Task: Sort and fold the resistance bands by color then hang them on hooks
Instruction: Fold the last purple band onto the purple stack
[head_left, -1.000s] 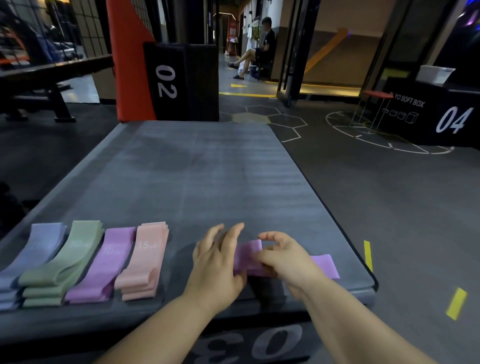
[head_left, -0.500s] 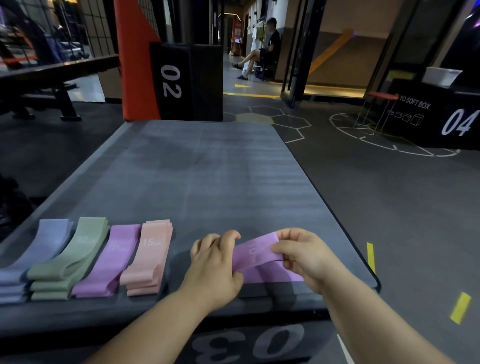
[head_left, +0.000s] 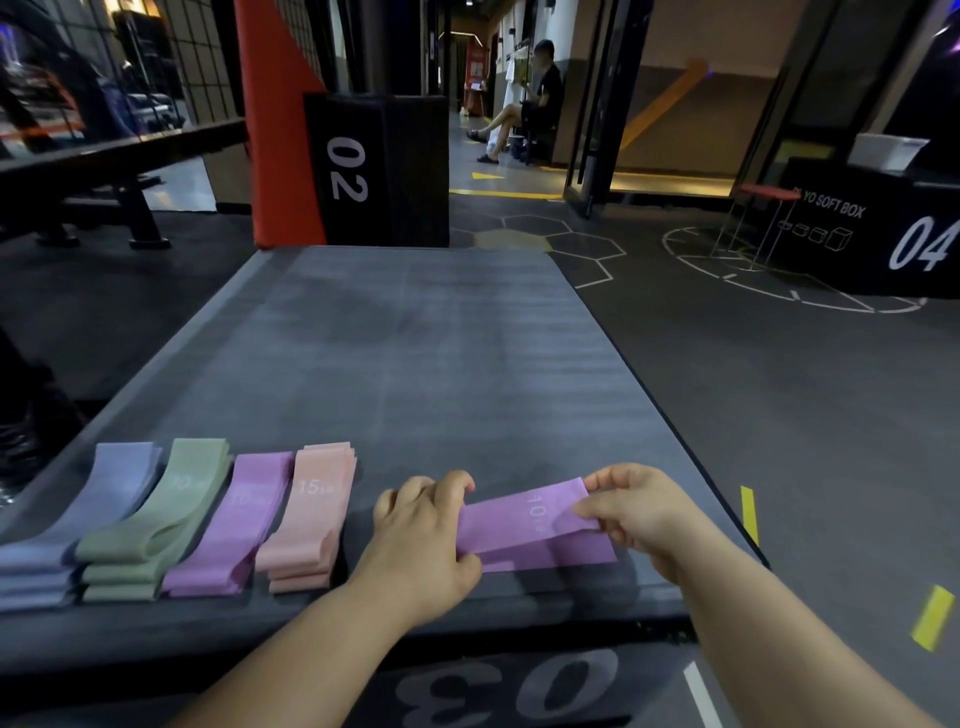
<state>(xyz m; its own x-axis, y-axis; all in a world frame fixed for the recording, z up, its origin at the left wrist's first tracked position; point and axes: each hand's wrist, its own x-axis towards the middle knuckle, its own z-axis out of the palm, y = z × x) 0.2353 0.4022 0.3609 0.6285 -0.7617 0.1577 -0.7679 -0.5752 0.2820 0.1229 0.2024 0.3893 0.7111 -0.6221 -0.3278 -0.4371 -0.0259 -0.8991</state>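
A purple resistance band (head_left: 524, 525) marked "10" is stretched between my two hands just above the near edge of the grey soft box (head_left: 441, 364). My left hand (head_left: 423, 540) grips its left end with curled fingers. My right hand (head_left: 636, 512) pinches its right end between thumb and fingers. To the left, four stacks of folded bands lie side by side: blue-grey (head_left: 78, 525), green (head_left: 156, 519), purple (head_left: 234, 525) and peach (head_left: 311, 514) marked "15".
A black box marked "02" (head_left: 374, 166) and a red pad (head_left: 275, 119) stand beyond the far edge. A box marked "04" (head_left: 883, 228) sits at the right with a small red stool (head_left: 763, 218). A person sits in the far corridor (head_left: 524, 104).
The purple band went from bunched on the box under both hands to lifted and pulled out flat; my right hand moved right and up with its end.
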